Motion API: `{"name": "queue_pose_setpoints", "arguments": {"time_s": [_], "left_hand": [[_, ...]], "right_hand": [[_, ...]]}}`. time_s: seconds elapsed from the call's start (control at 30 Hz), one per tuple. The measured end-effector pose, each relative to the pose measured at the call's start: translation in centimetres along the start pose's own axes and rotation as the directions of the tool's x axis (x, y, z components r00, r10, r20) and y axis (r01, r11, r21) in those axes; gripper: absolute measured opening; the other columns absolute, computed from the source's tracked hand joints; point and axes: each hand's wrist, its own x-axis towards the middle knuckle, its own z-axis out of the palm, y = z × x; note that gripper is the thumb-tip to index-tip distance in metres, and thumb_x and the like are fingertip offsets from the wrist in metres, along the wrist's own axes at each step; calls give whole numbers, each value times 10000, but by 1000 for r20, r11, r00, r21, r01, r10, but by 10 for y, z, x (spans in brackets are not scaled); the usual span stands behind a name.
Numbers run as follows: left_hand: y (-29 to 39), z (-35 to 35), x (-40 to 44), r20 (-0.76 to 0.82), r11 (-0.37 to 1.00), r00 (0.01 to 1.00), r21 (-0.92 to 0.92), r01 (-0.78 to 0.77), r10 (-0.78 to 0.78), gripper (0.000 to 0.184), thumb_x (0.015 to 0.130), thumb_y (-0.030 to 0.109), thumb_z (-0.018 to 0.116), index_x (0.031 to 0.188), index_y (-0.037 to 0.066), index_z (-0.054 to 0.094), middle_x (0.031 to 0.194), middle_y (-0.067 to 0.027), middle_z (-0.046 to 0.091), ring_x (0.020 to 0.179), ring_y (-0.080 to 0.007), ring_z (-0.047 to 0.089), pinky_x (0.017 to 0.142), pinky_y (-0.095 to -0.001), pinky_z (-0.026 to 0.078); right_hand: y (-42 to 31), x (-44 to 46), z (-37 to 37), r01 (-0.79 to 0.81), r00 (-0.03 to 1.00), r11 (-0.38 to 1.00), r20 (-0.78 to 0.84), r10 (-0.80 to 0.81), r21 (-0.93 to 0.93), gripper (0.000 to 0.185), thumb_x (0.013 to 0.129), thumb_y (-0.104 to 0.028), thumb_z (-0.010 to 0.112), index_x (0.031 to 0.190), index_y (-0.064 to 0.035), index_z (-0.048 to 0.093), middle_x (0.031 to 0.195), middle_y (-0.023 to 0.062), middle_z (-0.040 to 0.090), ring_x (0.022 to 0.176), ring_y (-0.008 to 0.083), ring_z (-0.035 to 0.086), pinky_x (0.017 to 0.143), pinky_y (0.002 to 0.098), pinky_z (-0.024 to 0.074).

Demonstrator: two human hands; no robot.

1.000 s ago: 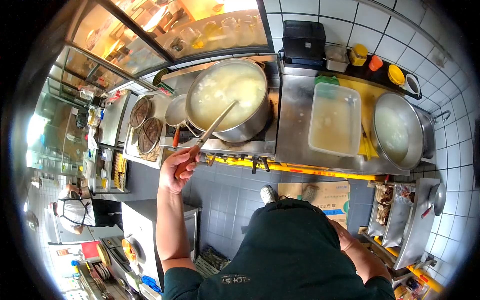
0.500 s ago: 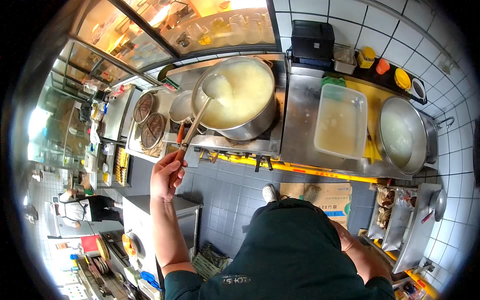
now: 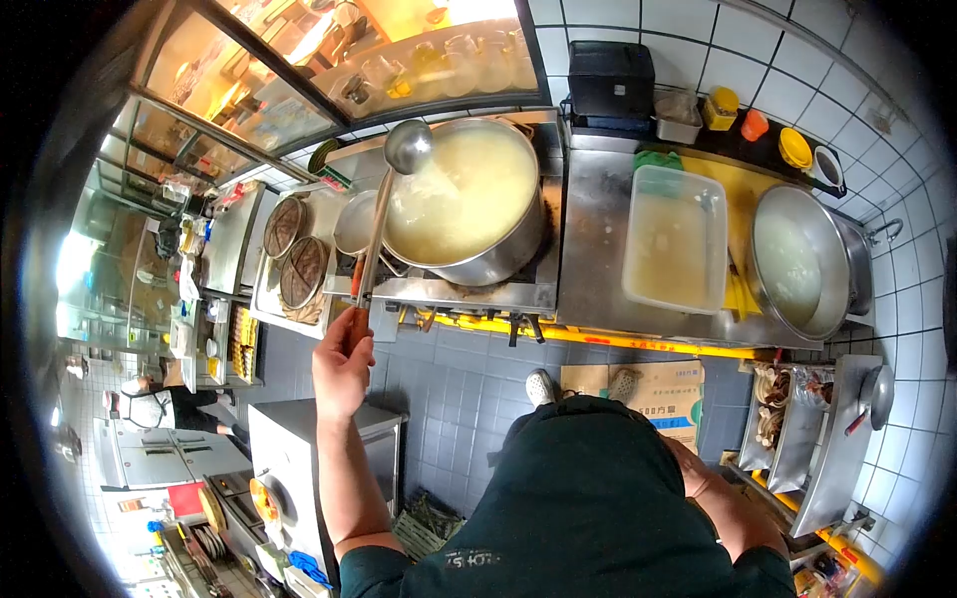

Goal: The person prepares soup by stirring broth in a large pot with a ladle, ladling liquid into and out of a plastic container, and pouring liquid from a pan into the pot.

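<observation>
From my station I see the ladle [image 3: 408,148] over the rim of the pot [image 3: 498,261], the left hand's [image 3: 342,364] grip closed around its handle; the right hand [image 3: 688,468] is mostly hidden, so its grip I cannot tell. The floor cardboard [image 3: 588,377] reads "500"; the yellow pipe's [image 3: 598,337] red lettering is too small.

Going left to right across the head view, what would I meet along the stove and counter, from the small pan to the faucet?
Small pan → large pot → plastic tub → wide metal bowl → faucet.
</observation>
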Motion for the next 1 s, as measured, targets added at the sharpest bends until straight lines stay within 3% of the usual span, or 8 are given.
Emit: {"name": "queue_pose_setpoints", "arguments": {"time_s": [0.03,0.13,0.17,0.27,0.37,0.57,0.67,1.0], "left_hand": [[2,2,0,16,992,999,120,-42,40,472,863,-22,610,1325,-79,532,971,-122,675,710,-121,614,603,-239,486],[4,17,9,63,798,906,451,-399,418,486,835,-66,609,1312,-95,525,984,-177,675,773,-231,654,701,-313,522],[10,21,8,70,786,913,486,-383,402,498,813,-80,610,1306,-86,532,982,-219,655,810,-313,657,747,-352,525],[4,28,21,127,716,894,554,-424,430,473,810,-85,593,1281,-80,549,973,-225,642,822,-358,656,731,-380,534],[8,34,38,211,555,849,676,-484,484,444,806,-76,583,1250,-63,565,974,-231,634,833,-396,647,713,-424,542],[12,40,71,317,399,847,774,-491,426,427,827,-33,548,1254,-32,548,927,-212,625,811,-394,643,689,-461,536],[3,39,92,366,330,796,765,-552,482,417,833,-18,532,1250,-17,548,910,-204,617,822,-385,645,706,-457,535],[-5,45,140,477,177,807,812,-557,348,314,812,-12,548,1125,-6,547,923,-197,640,865,-374,658,744,-443,552]], "right_hand": [[-2,1,-3,9,1000,1000,-2,-9,-14,924,743,-195,761,1466,97,264,1330,299,502,1174,417,561,1045,435,446],[-5,3,-6,-7,1000,1000,-13,7,6,918,742,-190,763,1466,92,274,1329,295,506,1178,416,560,1049,439,443],[-5,3,-6,-18,1000,1000,-15,19,14,914,742,-188,763,1465,90,278,1329,294,507,1180,416,559,1050,439,443],[-5,1,-6,-39,999,999,-19,39,16,904,742,-181,762,1464,86,288,1331,292,508,1186,418,556,1051,439,443],[-2,-5,-4,-31,999,999,-34,31,10,905,737,-177,766,1462,85,293,1336,290,507,1197,416,550,1052,437,442],[-6,-8,-7,-46,998,998,-49,48,36,928,733,-196,771,1471,85,284,1366,280,486,1213,401,542,1057,427,437],[-5,-11,-5,-48,997,999,-57,47,-11,946,729,-208,777,1474,89,276,1375,278,480,1209,394,546,1052,423,440],[-18,-4,-7,-37,994,999,-107,33,-38,900,740,-196,777,1452,99,313,1317,300,520,1167,405,570,1033,428,453]]}}
